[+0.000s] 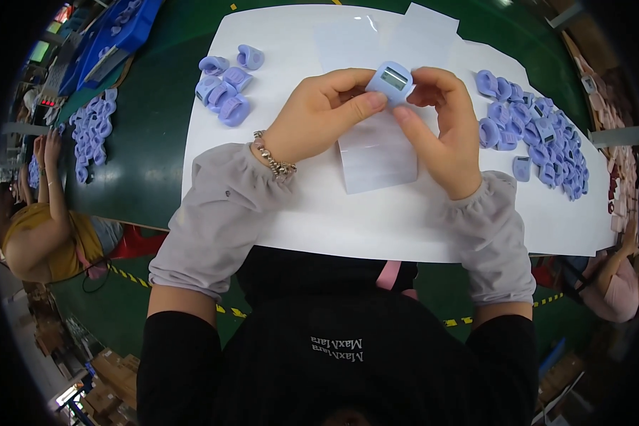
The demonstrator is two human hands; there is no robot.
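A lilac finger counter with a small grey display is held up above the white table sheet, display facing up. My left hand pinches its left side, the thumb on the front and the fingers behind. At its right edge, the curled index finger and thumb of my right hand take hold of it; the contact behind is partly hidden. Below the hands lies a clear plastic sheet. Several lilac counters form a small group to the left, and a larger heap of counters lies to the right.
Two more clear sheets lie at the far side of the white sheet. On the green surface at left is another pile of lilac parts, near a blue bin. Co-workers sit at the far left and far right.
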